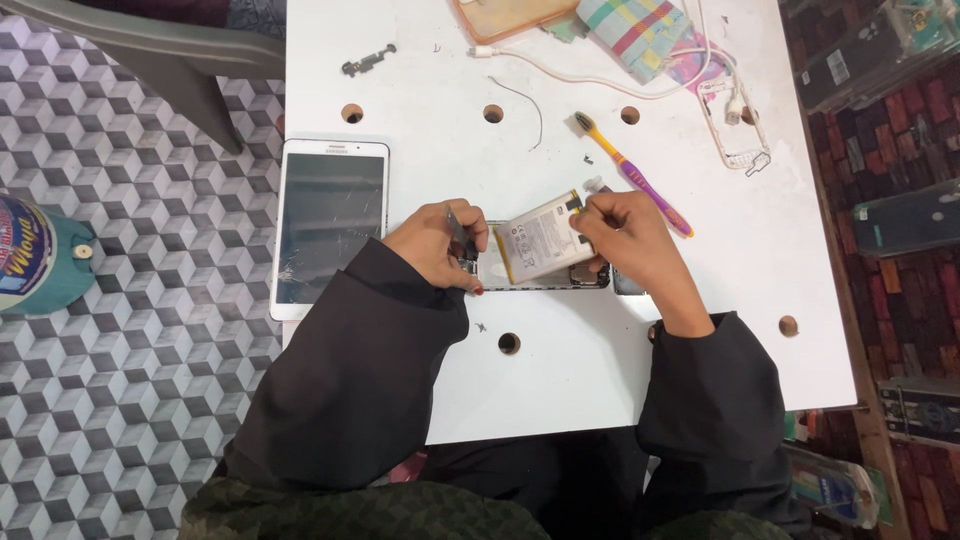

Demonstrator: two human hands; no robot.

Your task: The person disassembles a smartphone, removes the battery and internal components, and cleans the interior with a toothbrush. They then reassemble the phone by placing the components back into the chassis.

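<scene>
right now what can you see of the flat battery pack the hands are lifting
The flat, silvery-white rectangular battery pack has small printed labelling and a yellow strip along its upper edge. It looks foil-wrapped and intact. It is tilted, raised over the opened phone body on the white table with round holes. The right hand grips its right end; the left hand, holding a thin tool, sits at the phone's left end.

Your opened phone (560, 281) flat on the white table, back cover off, dark frame and inner parts exposed, 1 silvery rectangular battery (543, 240) with a yellow edge tilted up off it, thin dark pry tool (461, 237) at its left end
</scene>
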